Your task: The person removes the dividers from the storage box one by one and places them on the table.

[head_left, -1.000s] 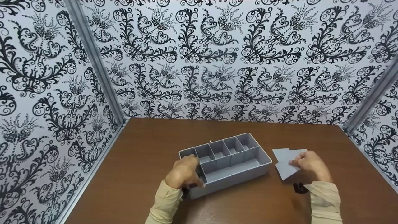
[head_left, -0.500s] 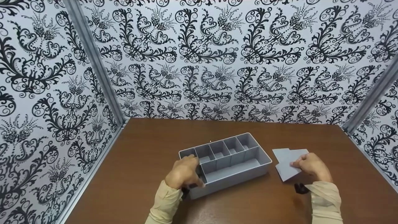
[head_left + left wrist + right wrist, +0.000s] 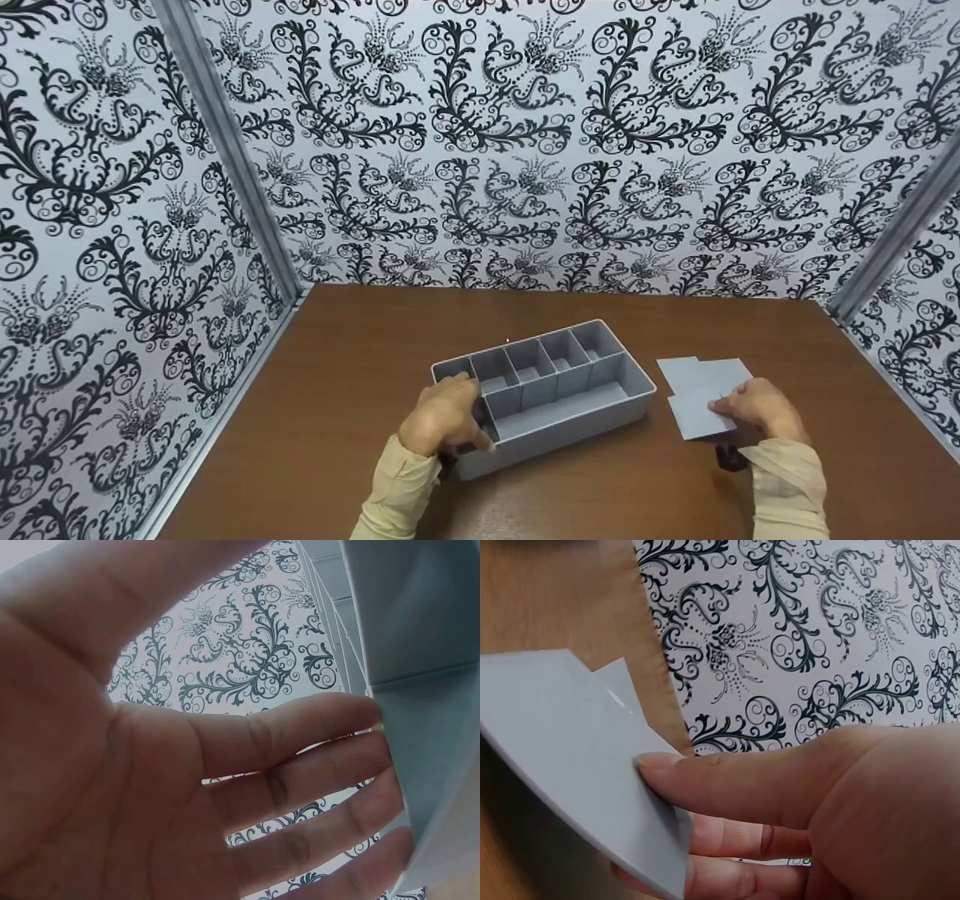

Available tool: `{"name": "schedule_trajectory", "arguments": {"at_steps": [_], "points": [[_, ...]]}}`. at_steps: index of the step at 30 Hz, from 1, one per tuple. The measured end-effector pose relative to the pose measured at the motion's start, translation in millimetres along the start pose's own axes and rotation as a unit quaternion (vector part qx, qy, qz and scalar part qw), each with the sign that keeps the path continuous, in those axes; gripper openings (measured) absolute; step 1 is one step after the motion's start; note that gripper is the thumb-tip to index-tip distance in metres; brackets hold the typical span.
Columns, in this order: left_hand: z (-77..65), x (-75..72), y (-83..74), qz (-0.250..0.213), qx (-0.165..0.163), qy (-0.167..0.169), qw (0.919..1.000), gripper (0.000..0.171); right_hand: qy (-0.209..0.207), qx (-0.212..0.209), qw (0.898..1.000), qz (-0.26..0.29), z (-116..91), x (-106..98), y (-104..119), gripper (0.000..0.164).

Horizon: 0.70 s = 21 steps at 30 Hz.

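Observation:
My left hand (image 3: 444,416) is at the left end of a grey divided organizer box (image 3: 555,442), holding it by the rim. In the left wrist view its fingertips touch the box's edge (image 3: 377,709), with the fingers stretched toward it. To the right of the box, my right hand (image 3: 761,409) pinches a thin flat grey panel (image 3: 697,416). The right wrist view shows the thumb on top of the panel (image 3: 577,742) and fingers below it. Another grey panel corner (image 3: 621,686) shows behind it, overlapped. How many panels the hand holds, I cannot tell.
The brown tabletop (image 3: 375,337) lies under everything. A row of small compartments (image 3: 529,364) runs along the box's back, with one long compartment (image 3: 562,412) in front. Patterned white-and-black walls (image 3: 510,150) enclose the back and sides. A dark wrist camera (image 3: 731,457) sits by the right cuff.
My right hand has shifted slightly right and down. The front panel in it has turned and slid the same way, showing more of the panels' surface. The left hand and box stay still.

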State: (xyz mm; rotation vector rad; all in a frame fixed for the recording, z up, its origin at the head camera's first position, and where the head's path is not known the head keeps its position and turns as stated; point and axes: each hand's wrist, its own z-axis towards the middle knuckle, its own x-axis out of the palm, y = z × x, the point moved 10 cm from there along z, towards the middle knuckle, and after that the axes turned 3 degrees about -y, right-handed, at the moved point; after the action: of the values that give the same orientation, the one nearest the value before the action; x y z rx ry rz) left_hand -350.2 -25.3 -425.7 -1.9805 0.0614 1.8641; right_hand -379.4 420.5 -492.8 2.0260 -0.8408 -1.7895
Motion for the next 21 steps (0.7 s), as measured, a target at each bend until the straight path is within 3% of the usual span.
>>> {"name": "schedule_trajectory", "arguments": {"at_steps": [6, 17, 21], "points": [[0.1, -0.4, 0.1, 0.000, 0.001, -0.003, 1.0000, 0.076, -0.005, -0.004, 1.000, -0.020, 1, -1, 0, 0.029], [-0.1, -0.5, 0.6, -0.001, 0.002, -0.006, 1.0000, 0.077, 0.020, 0.024, 0.999, 0.022, 1, 6, -9, 0.023], [0.3, 0.6, 0.8, 0.002, 0.001, 0.001, 1.0000, 0.077, 0.019, 0.026, 0.999, 0.009, 2, 6, -11, 0.025]]}}
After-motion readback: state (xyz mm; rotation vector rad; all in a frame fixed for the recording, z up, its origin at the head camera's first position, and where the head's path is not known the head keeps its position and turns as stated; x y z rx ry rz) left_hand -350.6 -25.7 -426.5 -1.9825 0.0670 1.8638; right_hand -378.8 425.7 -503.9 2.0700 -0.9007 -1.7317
